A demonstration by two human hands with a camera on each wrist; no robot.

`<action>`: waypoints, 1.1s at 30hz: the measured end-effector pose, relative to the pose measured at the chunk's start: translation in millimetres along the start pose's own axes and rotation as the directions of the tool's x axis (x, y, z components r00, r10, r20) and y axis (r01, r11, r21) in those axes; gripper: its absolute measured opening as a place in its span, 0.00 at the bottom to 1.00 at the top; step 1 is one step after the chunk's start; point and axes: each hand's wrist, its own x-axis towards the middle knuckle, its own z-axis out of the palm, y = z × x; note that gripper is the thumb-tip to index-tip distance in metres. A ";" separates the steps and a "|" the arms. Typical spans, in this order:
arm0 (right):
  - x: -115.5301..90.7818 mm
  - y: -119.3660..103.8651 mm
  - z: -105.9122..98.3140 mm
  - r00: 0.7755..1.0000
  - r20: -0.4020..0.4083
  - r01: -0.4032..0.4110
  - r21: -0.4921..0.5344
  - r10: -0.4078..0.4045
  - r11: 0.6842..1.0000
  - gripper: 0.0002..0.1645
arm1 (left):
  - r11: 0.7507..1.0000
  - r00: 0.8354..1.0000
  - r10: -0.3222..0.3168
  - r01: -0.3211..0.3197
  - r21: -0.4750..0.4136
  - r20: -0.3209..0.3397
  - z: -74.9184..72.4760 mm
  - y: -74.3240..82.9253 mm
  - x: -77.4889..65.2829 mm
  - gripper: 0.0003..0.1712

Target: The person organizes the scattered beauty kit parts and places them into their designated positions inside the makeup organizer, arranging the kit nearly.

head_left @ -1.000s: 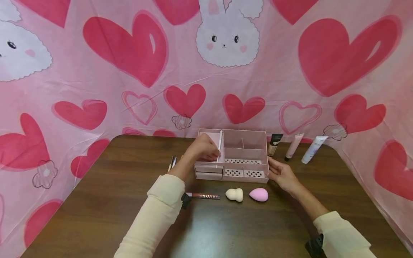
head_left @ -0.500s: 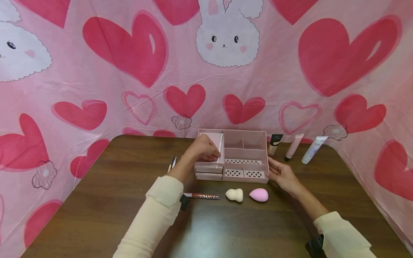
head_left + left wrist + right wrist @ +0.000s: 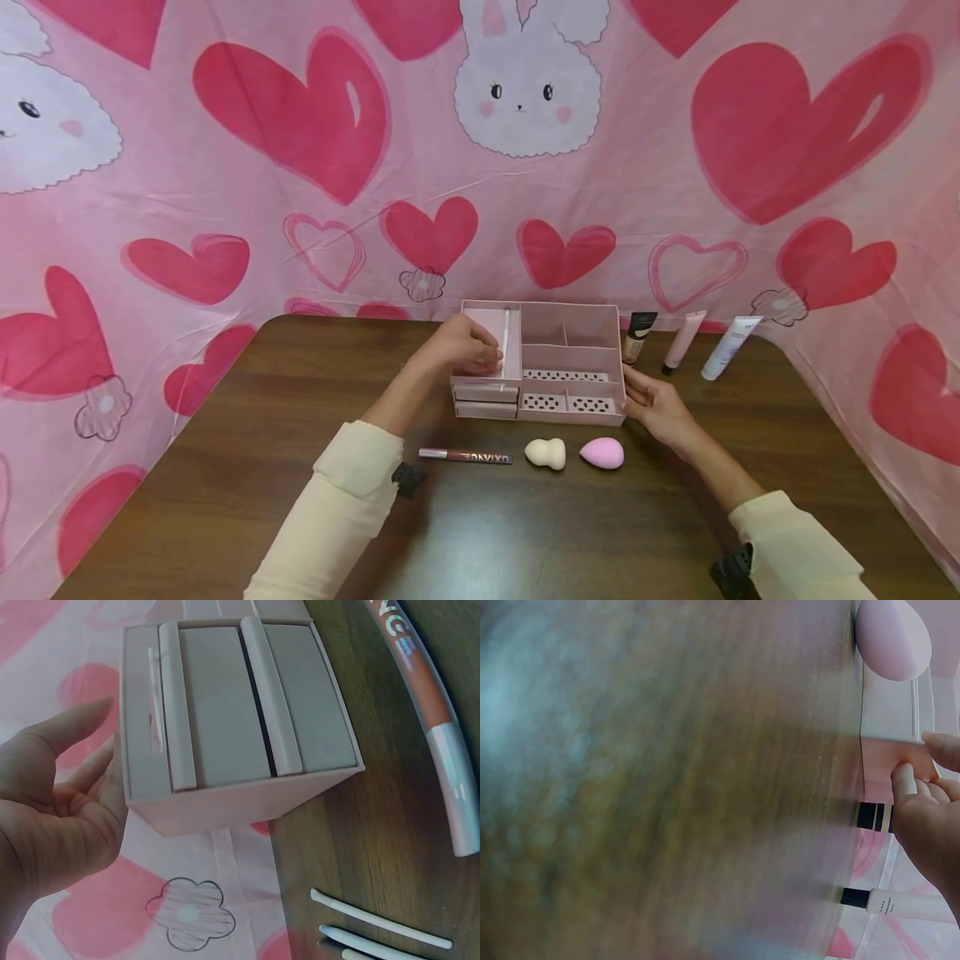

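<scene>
A pink organizer (image 3: 570, 358) with several compartments stands near the table's back edge. My left hand (image 3: 468, 343) reaches into its top left compartment and pinches a slim white stick (image 3: 506, 332) at its lower end. In the left wrist view the left hand (image 3: 60, 795) shows beside the organizer (image 3: 225, 712); its fingertips are partly hidden behind the box wall. My right hand (image 3: 662, 408) rests its fairly straight fingers against the organizer's right side, near the front corner. The right wrist view shows the right hand (image 3: 930, 817) touching that side panel (image 3: 889, 761).
In front lie a lip gloss tube (image 3: 465, 456), a cream sponge (image 3: 546, 453) and a pink sponge (image 3: 602, 453). A black-capped tube (image 3: 640, 337), a pink tube (image 3: 684, 342) and a white tube (image 3: 731, 348) stand at right. Several slim sticks (image 3: 382, 919) lie at left.
My left hand has shifted slightly left inside the compartment, and the white stick has moved left with it. The left forearm swung left, uncovering the lip gloss's end. The right hand stays put.
</scene>
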 end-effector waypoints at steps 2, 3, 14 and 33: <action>0.1 0.4 0.1 1.000 0.001 0.001 0.003 -0.001 1.000 0.41 | 1.000 1.000 0.011 -0.011 0.004 -0.014 -3.4 -1.1 -2.8 0.12; 0.1 0.7 0.0 1.000 0.002 0.001 0.005 -0.001 1.000 0.41 | 1.000 1.000 0.019 -0.019 0.006 -0.020 -4.9 -1.5 -4.3 0.13; -0.2 1.6 -1.2 1.000 0.001 0.006 -0.012 -0.006 1.000 0.41 | 0.993 0.990 0.115 -0.115 0.001 -0.080 -27.7 -12.0 -20.3 0.19; 0.3 0.5 -1.8 0.999 0.004 0.038 -0.021 -0.038 0.999 0.41 | 0.991 0.970 0.122 -0.131 -0.032 -0.209 -56.2 -51.1 -40.7 0.19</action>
